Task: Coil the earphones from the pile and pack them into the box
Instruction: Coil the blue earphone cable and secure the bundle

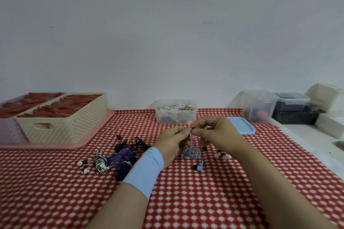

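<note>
- A person's left hand [173, 143] and right hand [214, 132] are meeting just above the middle of the worktop [186, 201], which is wearing a red and white checked cloth.
- The fingers [198, 131] of both hands are pinching the cable of a pale blue earphone set [191, 152]. Its loose loops are hanging right below the hands, and one earbud [198, 167] is lying on the cloth beneath.
- The pile of earphones [122, 154], black, purple and striped, is lying left of the left wrist, partly hidden by a light blue wristband [147, 165].
- The box [176, 117], clear and lidless, is sitting at the far edge of the cloth straight behind the hands, with earphones inside. Its blue lid [241, 126] is lying flat to its right.
- A cream basket [63, 122] on a pink tray [55, 146] is filling the far left corner.
- Clear tubs [258, 106] are crowding the far right, beyond the cloth's edge.
- Bare cloth is stretching from the hands to the near edge, on both sides of the forearms.
</note>
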A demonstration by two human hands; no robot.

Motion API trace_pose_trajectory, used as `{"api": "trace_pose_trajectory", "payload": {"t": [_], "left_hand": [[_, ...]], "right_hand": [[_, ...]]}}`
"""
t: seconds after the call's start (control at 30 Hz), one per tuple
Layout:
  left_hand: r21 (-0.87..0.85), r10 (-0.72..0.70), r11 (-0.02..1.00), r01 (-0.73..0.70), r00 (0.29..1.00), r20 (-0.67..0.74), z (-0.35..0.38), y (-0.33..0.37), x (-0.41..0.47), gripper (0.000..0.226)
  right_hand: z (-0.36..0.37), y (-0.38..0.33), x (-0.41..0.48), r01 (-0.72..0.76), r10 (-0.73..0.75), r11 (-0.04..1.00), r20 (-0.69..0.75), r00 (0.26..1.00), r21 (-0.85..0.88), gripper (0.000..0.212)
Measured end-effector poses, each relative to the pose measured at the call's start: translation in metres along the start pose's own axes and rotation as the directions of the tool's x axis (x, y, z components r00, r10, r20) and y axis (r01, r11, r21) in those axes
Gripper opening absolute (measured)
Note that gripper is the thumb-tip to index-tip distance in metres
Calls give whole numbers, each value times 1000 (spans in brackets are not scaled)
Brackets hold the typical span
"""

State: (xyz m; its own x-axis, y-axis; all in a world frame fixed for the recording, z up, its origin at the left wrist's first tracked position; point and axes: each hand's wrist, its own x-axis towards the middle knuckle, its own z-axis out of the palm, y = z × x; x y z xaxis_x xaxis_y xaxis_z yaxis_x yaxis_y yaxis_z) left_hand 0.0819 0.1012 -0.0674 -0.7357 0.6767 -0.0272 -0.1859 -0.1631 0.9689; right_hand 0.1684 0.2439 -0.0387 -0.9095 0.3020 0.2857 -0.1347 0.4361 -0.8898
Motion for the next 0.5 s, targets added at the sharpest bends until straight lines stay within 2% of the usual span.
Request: {"api": "trace_pose_trajectory", "payload": {"t": [0.17, 0.4, 0.5], "left_hand": [[-68, -1, 998, 2, 1000, 15, -3, 2, 1, 18], [-4, 20, 1000, -20, 996, 89, -4, 3, -3, 19], [24, 30, 999, -33, 994, 103, -5, 3, -3, 17]], "right_hand": [[-7, 1, -1, -165, 154, 958, 66, 986, 233, 19], [-11, 5, 0, -278, 228, 912, 192, 955, 301, 21], [-9, 5, 0, -307, 250, 909, 223, 942, 280, 13]]}}
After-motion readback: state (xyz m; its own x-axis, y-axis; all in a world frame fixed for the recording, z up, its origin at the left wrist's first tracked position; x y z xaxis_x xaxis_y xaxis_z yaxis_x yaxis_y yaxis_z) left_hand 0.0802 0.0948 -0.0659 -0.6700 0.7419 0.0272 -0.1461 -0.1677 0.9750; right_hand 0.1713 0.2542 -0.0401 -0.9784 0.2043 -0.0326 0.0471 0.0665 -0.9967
